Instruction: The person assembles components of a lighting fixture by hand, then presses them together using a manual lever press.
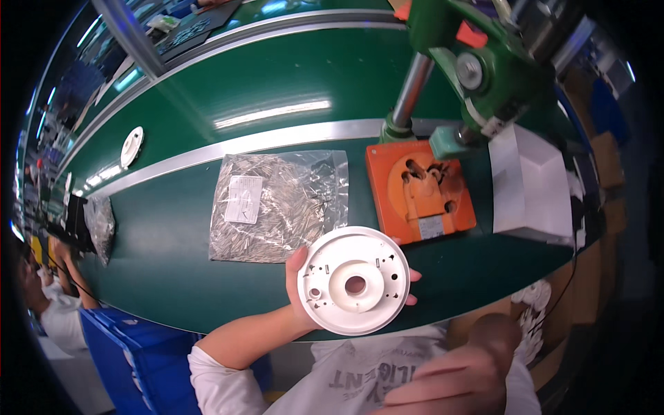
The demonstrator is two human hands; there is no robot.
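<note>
A round white plastic base (332, 318) rests in my left hand (296, 270). The thumb lies at its left edge, and fingertips show past its right rim. The base has a raised ring round a centre hole, with small holes and slots about it. My right hand (449, 377) is in front of my shirt at the lower right, apart from the base; motion smears its fingers. Just beyond the base lies a clear bag (290, 200) full of thin metal pins. To the right of the bag sits an orange fixture block (384, 187) with a shaped recess.
A green hand press (484, 76) stands over the fixture. An open white box (529, 187) is at the right, with white parts (532, 304) below it. Another white disc (132, 146) lies on the far green belt. A blue crate (131, 360) and a co-worker (66, 311) are at left.
</note>
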